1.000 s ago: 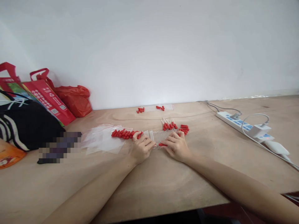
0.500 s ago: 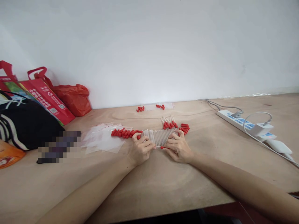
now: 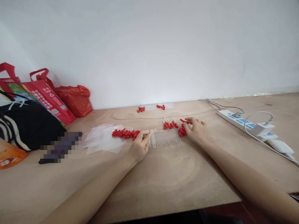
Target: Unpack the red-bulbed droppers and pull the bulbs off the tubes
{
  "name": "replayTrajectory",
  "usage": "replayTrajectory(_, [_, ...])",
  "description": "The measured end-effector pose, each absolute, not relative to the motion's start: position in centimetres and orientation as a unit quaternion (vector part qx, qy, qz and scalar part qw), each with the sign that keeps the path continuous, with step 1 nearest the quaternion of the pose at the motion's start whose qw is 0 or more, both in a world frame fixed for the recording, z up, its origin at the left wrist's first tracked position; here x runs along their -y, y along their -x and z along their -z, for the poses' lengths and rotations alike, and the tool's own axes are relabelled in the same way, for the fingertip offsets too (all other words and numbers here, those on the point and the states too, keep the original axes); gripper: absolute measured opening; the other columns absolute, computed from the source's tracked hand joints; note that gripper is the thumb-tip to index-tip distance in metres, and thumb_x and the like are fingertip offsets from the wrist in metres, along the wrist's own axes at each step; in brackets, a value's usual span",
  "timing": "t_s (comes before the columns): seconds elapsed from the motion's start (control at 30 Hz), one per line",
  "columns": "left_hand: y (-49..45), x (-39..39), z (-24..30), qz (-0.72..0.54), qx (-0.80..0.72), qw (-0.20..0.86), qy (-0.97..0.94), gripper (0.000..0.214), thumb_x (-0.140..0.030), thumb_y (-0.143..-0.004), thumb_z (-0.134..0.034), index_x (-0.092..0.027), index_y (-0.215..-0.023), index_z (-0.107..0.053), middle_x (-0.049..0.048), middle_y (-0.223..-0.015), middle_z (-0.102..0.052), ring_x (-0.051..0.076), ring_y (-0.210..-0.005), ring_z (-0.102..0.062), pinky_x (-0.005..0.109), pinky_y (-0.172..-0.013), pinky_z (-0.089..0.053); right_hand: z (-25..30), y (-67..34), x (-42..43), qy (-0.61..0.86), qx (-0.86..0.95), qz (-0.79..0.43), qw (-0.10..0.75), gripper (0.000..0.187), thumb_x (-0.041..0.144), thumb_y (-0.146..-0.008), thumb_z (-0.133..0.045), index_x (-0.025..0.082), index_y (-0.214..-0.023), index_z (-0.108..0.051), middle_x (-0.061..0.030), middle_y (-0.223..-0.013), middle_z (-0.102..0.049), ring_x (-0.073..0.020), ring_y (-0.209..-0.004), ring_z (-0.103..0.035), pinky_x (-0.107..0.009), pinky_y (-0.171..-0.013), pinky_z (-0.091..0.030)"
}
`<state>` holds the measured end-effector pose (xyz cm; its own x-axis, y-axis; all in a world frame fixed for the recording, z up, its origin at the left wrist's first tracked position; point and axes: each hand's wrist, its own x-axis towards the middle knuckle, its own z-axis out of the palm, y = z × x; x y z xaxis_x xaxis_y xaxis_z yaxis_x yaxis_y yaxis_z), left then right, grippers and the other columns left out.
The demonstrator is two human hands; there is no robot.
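Note:
A row of clear thin tubes (image 3: 165, 138) lies on the wooden table (image 3: 163, 174). My left hand (image 3: 140, 144) rests at the row's left end, its fingers pinched on one clear tube. Left of it lies a line of red-capped droppers (image 3: 125, 133). My right hand (image 3: 195, 128) has reached to the right end, where it pinches a red rubber cap (image 3: 183, 121) above a small pile of red caps (image 3: 182, 131). A few finished droppers with red caps (image 3: 169, 123) fan out just behind the tubes.
Clear plastic bags (image 3: 101, 139) lie left of the droppers. Red shopping bags (image 3: 54, 96) and a black striped bag (image 3: 23, 124) stand at the far left. A white power strip (image 3: 247, 127) with cables lies on the right. More red caps (image 3: 150, 108) sit near the wall.
My right hand left the middle of the tube row and moved right and back to the red caps, picking one up. My left hand stayed at the row's left end.

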<state>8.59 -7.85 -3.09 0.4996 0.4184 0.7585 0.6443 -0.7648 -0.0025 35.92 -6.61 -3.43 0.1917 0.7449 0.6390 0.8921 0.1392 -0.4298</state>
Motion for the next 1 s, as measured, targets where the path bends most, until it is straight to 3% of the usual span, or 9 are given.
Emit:
replayTrajectory(0.2, [-11.1,7.0,3.0,0.430,0.294,0.159,0.838,0.035,-0.010,-0.082,-0.040,-0.020,-0.114,-0.049,0.0036,-0.081,-0.058,0.014,-0.078,-0.056,0.026,-0.074,-0.047,3.6,-37.9,5.8,0.696,0.608,0.045,0.379,0.024,0.042,-0.074,-0.045,0.025,-0.079,-0.062,-0.0012,-0.077,-0.065,-0.0211,-0.082,-0.051,-0.044,-0.083,-0.021])
replayTrajectory(0.33, [-11.7,7.2,2.9,0.387,0.276,0.156,0.866,0.037,-0.010,-0.083,-0.037,-0.018,-0.118,-0.045,0.0028,-0.075,-0.060,0.014,-0.074,-0.057,0.027,-0.071,-0.048,3.7,-38.0,5.8,0.695,0.620,0.062,0.359,0.027,0.045,-0.074,-0.046,0.026,-0.075,-0.066,-0.0030,-0.079,-0.064,-0.0224,-0.084,-0.049,-0.045,-0.081,-0.021])
replayTrajectory(0.57, [-11.2,7.8,3.0,0.325,0.258,0.105,0.904,0.031,-0.019,-0.082,-0.043,-0.010,-0.110,-0.053,0.0073,-0.081,-0.064,0.016,-0.080,-0.057,0.028,-0.072,-0.047,3.7,-37.3,6.0,0.678,0.623,0.096,0.377,0.030,0.047,-0.075,-0.045,0.026,-0.077,-0.068,-0.0049,-0.081,-0.063,-0.0215,-0.080,-0.049,-0.044,-0.078,-0.022])
replayTrajectory(0.83, [-10.3,7.7,2.8,0.296,0.290,0.102,0.904,0.047,-0.046,-0.076,-0.054,-0.014,-0.110,-0.055,0.0127,-0.099,-0.064,0.022,-0.095,-0.057,0.046,-0.092,-0.032,2.8,-34.4,5.1,0.618,0.703,0.131,0.328,0.029,0.050,-0.075,-0.049,0.027,-0.077,-0.068,-0.0034,-0.080,-0.062,-0.0200,-0.081,-0.046,-0.046,-0.083,-0.019])
replayTrajectory(1.0, [-9.9,7.9,2.7,0.305,0.291,0.074,0.904,0.050,-0.045,-0.075,-0.055,-0.015,-0.115,-0.051,0.0083,-0.089,-0.068,0.023,-0.105,-0.052,0.046,-0.096,-0.028,3.3,-33.0,4.2,0.624,0.702,0.156,0.305,0.028,0.045,-0.077,-0.049,0.026,-0.070,-0.067,-0.0046,-0.080,-0.062,-0.0216,-0.084,-0.045,-0.050,-0.083,-0.018])
